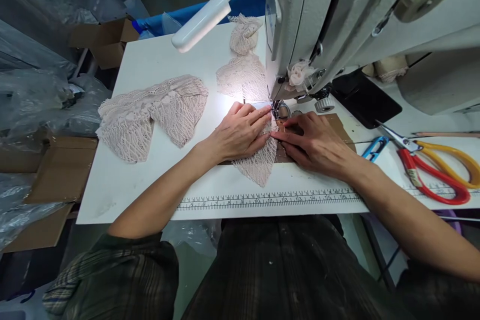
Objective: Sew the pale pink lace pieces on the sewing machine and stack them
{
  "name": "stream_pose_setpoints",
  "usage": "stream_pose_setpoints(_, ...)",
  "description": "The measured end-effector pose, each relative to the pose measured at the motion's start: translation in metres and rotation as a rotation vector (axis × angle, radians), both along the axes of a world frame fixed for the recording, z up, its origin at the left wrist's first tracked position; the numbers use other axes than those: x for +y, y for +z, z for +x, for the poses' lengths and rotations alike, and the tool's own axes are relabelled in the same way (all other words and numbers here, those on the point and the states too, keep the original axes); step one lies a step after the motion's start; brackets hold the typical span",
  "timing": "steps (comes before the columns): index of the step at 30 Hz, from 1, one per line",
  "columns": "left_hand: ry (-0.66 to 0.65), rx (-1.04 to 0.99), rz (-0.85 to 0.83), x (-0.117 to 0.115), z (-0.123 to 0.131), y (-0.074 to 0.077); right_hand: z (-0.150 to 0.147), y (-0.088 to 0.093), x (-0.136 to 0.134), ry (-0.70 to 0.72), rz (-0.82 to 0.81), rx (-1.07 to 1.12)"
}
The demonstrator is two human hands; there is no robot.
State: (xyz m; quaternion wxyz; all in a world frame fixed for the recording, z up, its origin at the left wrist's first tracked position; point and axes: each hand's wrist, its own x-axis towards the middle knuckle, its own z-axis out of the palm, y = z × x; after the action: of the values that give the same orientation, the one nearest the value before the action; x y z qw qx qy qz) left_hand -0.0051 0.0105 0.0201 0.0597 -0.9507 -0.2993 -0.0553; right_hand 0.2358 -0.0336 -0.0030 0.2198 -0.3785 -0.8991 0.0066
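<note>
A pale pink lace piece [258,162] lies under the needle area of a sewing machine [290,25], its pointed end toward me. My left hand [242,132] rests flat on the lace, fingers stretched toward the presser foot [276,108]. From the other side, my right hand [309,140] has its index finger and thumb at the lace's right edge, just in front of the foot; the grip is partly hidden. Behind my left hand, more lace [243,75] lies bunched along the machine head. Another lace piece [153,110] sits at the left of the white table [180,170].
Scissors [412,147] with red and yellow handles, a blue thread snipper [375,149] and a black phone [365,97] lie at the right. A lamp [202,20] hangs over the back. A printed ruler [270,200] runs along the front edge. Cardboard boxes [62,165] stand left.
</note>
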Motion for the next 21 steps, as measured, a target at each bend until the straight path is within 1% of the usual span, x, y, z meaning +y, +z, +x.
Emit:
stream_pose_setpoints(8,0.011,-0.096,-0.076,0.001,-0.003,-0.007,0.000,-0.001,-0.001,-0.033,-0.063,0.007)
stream_pose_setpoints(16,0.014,-0.150,-0.063,0.000,-0.002,-0.012,0.000,0.000,-0.002,-0.041,-0.095,0.020)
stream_pose_setpoints(21,0.033,-0.133,-0.052,-0.001,-0.001,-0.011,0.001,-0.001,-0.002,-0.034,-0.087,0.039)
